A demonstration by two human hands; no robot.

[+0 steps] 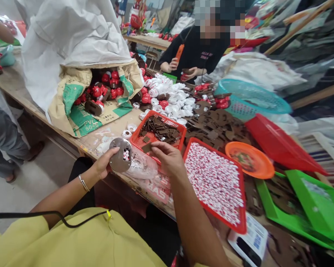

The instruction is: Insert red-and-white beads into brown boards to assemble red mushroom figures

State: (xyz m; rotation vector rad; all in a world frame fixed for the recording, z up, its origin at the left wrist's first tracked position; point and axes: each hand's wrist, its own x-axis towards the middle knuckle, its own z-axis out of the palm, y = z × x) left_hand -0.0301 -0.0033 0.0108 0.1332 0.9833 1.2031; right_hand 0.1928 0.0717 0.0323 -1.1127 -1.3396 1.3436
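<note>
Between the thumb and fingers of my left hand (104, 162) is a round brown base (118, 165), tilted up to face me. Small white and red pieces (126, 155) show in its rectangular opening. My right hand (169, 157) pinches a small flat brown plastic piece (146, 147) close to the near edge of a red basket (180, 129). Similar dark brown pieces (161, 129) lie heaped in that basket. To the right of my right hand, a red tray (241, 200) holds a great many small white and red pieces (211, 178).
A sack (83, 120) of red and brown figures lies open at left. White parts (175, 92) and brown discs (217, 124) are piled behind the basket. An orange plate (256, 165), green trays (314, 200) and a white device (250, 237) sit right. Across the table, a person (203, 52) holds an orange tool (179, 52).
</note>
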